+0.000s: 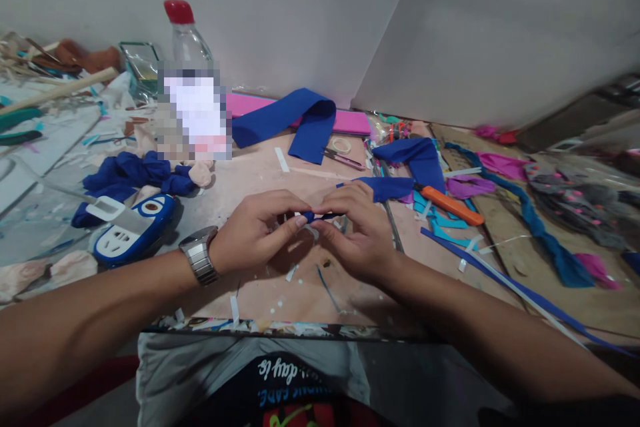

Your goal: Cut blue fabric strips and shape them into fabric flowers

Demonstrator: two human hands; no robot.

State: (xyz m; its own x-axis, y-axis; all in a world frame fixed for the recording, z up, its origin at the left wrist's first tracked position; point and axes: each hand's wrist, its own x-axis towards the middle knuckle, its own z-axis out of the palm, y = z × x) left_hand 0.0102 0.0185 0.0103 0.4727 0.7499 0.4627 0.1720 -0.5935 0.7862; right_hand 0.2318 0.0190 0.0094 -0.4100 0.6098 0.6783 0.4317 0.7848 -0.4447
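Observation:
Both hands meet over the middle of the table (250, 293). My left hand (265, 227), with a metal watch (200, 257) on its wrist, pinches a small piece of dark blue fabric (309, 217) between thumb and fingers. From the right, my right hand (357, 230) is closed on the same blue fabric, its thumb just below it. Part of the piece is hidden by the fingers. Beyond the hands, a wide blue fabric strip (313, 117) lies folded over a pink board (353, 123), and another blue strip (420, 157) lies to its right.
A blue and white power strip (133, 230) sits left of the hands, beside gathered blue fabric (130, 173). Behind stands a red-capped bottle (187, 40). On the right are an orange cutter (450, 205), fabric scraps and a long teal strip (545, 233). Scissors (345, 159) lie near tape.

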